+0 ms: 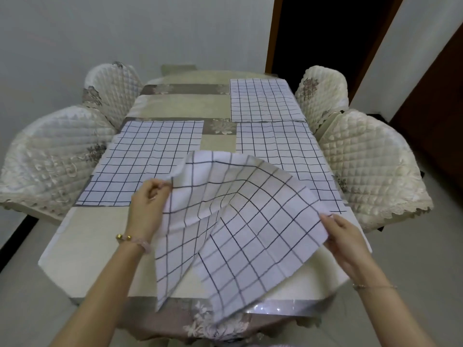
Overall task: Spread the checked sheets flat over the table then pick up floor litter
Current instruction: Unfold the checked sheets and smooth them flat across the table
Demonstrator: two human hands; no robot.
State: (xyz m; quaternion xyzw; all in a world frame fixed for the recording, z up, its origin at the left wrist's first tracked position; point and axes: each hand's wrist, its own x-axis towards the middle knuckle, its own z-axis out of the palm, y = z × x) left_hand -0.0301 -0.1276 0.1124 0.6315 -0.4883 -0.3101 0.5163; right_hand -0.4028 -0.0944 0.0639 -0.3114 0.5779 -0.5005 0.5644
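Note:
Three white checked sheets lie flat on the table [82, 246]: one at the left [147, 159], one at the far right [263, 100], one at the near right [283, 146]. A fourth checked sheet [238, 226] hangs crumpled and folded above the near half of the table. My left hand [147, 209] pinches its upper left edge. My right hand [343, 236] grips its right edge. The sheet's lower corner droops over the table's front edge.
Four chairs with quilted cream covers flank the table, two on the left [55, 156] and two on the right [370, 161]. A dark doorway [325, 33] opens behind the far right. Pale floor shows at both sides; no litter is visible.

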